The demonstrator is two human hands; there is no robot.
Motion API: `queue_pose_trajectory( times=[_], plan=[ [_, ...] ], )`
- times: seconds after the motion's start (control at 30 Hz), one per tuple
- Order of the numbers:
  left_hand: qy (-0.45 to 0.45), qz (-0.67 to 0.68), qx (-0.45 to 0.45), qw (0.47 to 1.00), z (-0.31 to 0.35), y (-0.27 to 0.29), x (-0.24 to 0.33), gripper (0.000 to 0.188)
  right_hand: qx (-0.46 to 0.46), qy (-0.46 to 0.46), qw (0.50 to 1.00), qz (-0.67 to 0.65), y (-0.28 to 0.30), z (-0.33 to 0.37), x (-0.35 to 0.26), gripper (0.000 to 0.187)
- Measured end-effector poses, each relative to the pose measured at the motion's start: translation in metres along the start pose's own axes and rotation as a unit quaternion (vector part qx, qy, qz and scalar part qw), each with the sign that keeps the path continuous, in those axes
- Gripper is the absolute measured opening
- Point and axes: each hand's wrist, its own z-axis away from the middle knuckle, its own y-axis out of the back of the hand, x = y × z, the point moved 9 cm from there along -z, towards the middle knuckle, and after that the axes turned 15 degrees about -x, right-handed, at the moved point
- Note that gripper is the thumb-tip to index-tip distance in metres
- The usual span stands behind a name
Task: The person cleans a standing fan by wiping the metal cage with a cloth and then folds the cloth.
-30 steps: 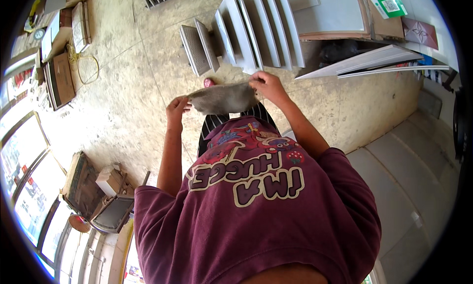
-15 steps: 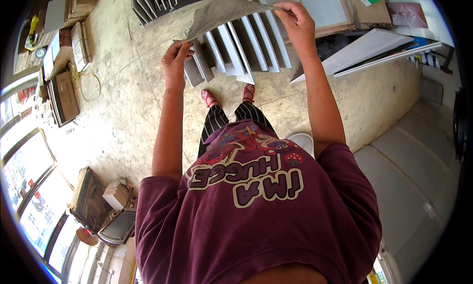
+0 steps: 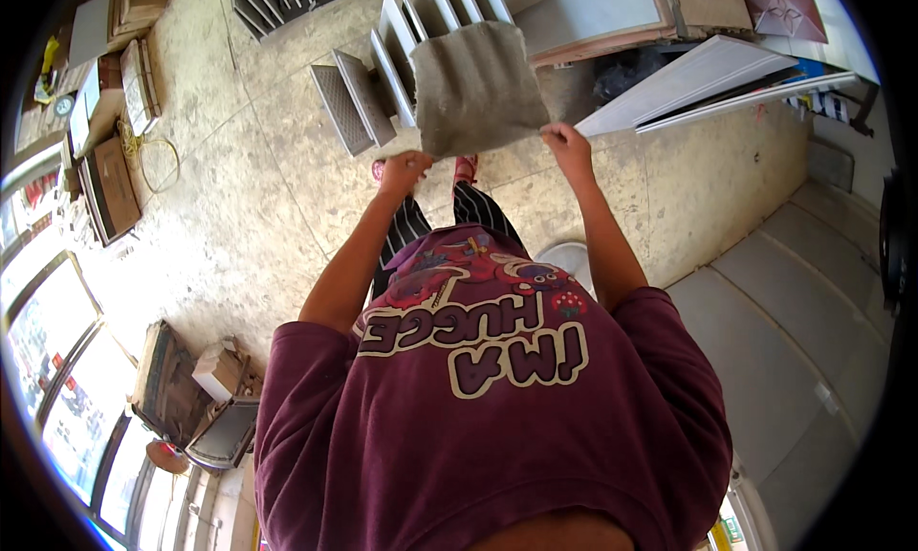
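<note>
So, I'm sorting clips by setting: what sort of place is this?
Probably a tile shop or storeroom, judging by the upright tile-like panels in a row ahead, the long pale boards at right and the brown cardboard boxes at left.

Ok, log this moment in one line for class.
left hand: pinching grey cloth, near left corner | right hand: pinching near right corner | panels: partly behind cloth

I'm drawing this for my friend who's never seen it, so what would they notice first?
Probably the grey-brown cloth in the upper middle, with the left hand and right hand pinching its two near corners. Next might be the printed maroon shirt filling the lower middle, then the upright panels standing behind and left of the cloth.
</note>
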Motion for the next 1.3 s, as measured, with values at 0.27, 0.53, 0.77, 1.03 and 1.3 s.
queue_pose_trajectory(
  times=[0.27, 0.53, 0.77, 1.03, 1.3],
  plan=[
    [0.102, -0.012, -0.008, 0.995, 0.102, 0.013, -0.072, 0.02, -0.214, -0.072, 0.965, -0.135, -0.08, 0.075, 0.005, 0.015],
    [0.094, 0.048, 0.083, 0.991, 0.165, 0.077, -0.06, 0.016, -0.325, 0.012, 0.936, -0.133, -0.121, 0.051, -0.116, 0.014],
    [-0.039, 0.073, 0.202, 0.976, 0.168, 0.153, 0.01, 0.022, -0.283, 0.099, 0.945, -0.134, -0.129, -0.012, -0.196, 0.013],
    [-0.196, 0.092, 0.322, 0.922, 0.185, 0.245, 0.102, 0.02, -0.201, 0.234, 0.948, -0.081, -0.126, -0.071, -0.288, 0.015],
    [-0.202, 0.104, 0.357, 0.906, 0.157, 0.272, 0.092, 0.022, -0.1, 0.269, 0.955, -0.077, -0.146, -0.113, -0.29, 0.014]
  ],
)
